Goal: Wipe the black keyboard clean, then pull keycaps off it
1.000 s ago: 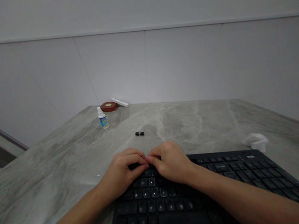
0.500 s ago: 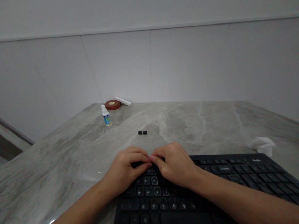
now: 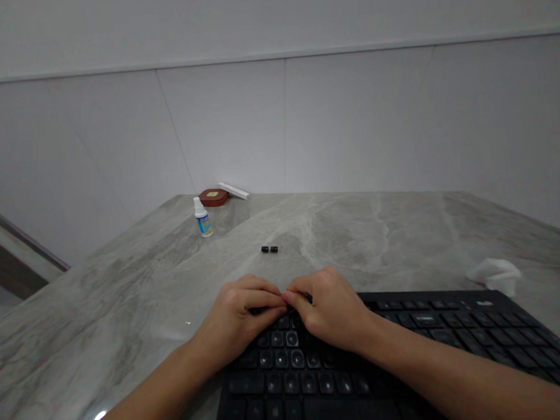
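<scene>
Left hand (image 3: 242,314) and right hand (image 3: 329,309), fingers pinched together, anything held indiscernible, over the black rectangular keyboard (image 3: 330,382), lower right; all appears slightly farther right than one second earlier.

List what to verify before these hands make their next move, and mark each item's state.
1. Left hand and right hand together at the fingertips: ok.
2. Whatever is between the fingertips: cannot tell, too hidden.
3. Keyboard fully in view: not ok, hands and forearms cover part.
4. Two small black pieces off the keyboard: ok.
5. White bottle upright: ok.
</scene>
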`<state>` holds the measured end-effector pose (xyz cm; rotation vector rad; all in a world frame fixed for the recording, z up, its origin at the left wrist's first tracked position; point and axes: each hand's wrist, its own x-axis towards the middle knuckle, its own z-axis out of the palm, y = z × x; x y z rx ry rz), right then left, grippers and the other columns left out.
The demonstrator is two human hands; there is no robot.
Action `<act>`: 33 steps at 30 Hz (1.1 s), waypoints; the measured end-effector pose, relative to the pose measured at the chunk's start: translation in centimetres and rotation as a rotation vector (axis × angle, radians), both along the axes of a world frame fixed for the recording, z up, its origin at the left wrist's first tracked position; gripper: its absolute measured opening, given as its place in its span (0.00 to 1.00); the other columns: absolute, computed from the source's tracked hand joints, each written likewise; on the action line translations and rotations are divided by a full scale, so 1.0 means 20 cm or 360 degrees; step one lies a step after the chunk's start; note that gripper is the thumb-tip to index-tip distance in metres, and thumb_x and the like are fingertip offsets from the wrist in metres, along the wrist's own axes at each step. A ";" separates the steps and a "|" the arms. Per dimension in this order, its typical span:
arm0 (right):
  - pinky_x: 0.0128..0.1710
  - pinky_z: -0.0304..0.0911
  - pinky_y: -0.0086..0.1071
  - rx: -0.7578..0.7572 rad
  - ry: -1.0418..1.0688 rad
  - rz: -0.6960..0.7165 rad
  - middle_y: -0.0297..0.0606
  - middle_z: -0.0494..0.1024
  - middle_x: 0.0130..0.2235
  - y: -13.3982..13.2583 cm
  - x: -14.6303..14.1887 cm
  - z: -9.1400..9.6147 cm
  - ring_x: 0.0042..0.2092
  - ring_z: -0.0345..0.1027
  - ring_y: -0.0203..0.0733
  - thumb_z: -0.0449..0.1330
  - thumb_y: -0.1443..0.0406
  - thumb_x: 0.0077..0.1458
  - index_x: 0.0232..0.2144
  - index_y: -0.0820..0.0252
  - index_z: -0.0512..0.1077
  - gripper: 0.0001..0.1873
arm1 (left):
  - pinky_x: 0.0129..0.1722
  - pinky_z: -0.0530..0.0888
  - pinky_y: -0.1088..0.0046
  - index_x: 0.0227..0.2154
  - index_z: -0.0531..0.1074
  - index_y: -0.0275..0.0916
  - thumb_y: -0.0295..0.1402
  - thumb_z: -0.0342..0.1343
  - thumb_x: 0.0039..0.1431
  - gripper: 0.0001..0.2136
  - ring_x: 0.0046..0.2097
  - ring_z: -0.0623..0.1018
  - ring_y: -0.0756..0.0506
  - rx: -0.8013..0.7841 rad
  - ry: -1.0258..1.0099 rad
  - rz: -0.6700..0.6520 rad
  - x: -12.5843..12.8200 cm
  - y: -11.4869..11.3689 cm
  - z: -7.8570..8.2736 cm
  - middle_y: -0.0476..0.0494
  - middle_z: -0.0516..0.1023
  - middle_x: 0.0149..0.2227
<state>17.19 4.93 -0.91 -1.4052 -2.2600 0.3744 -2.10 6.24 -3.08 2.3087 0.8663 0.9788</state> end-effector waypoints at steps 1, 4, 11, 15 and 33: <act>0.25 0.48 0.30 -0.0003 0.0004 0.0005 0.38 0.78 0.23 0.00 0.00 0.00 0.23 0.64 0.34 0.57 0.67 0.57 0.21 0.60 0.78 0.15 | 0.40 0.75 0.72 0.35 0.82 0.43 0.26 0.61 0.60 0.06 0.38 0.79 0.47 0.0014 0.0008 -0.0002 0.00 0.00 0.00 0.47 0.82 0.36; 0.25 0.48 0.30 0.0005 0.0016 0.0007 0.37 0.78 0.22 0.00 0.00 0.00 0.23 0.63 0.33 0.57 0.67 0.57 0.21 0.60 0.77 0.15 | 0.40 0.75 0.71 0.35 0.82 0.43 0.27 0.61 0.60 0.06 0.38 0.79 0.47 0.0039 0.0018 -0.0013 0.00 0.00 0.00 0.47 0.82 0.36; 0.24 0.47 0.30 0.0019 0.0060 -0.0003 0.35 0.75 0.20 0.00 0.00 -0.01 0.21 0.61 0.32 0.57 0.68 0.57 0.20 0.60 0.76 0.15 | 0.39 0.75 0.71 0.34 0.82 0.42 0.27 0.60 0.61 0.06 0.38 0.79 0.47 0.0052 0.0013 -0.0025 0.00 0.00 0.01 0.46 0.82 0.36; 0.24 0.45 0.30 0.0040 0.0067 -0.0016 0.34 0.73 0.18 0.00 0.00 -0.01 0.20 0.58 0.32 0.58 0.67 0.56 0.18 0.60 0.76 0.16 | 0.40 0.75 0.70 0.34 0.82 0.42 0.28 0.60 0.61 0.06 0.38 0.79 0.46 0.0078 0.0016 -0.0027 0.00 0.00 0.00 0.46 0.82 0.36; 0.24 0.45 0.31 0.0068 0.0073 -0.0010 0.35 0.73 0.18 0.00 -0.01 -0.02 0.20 0.59 0.32 0.57 0.68 0.56 0.18 0.61 0.76 0.16 | 0.40 0.75 0.69 0.35 0.82 0.42 0.29 0.59 0.62 0.06 0.38 0.79 0.46 0.0080 0.0014 -0.0041 0.00 0.01 0.00 0.46 0.82 0.36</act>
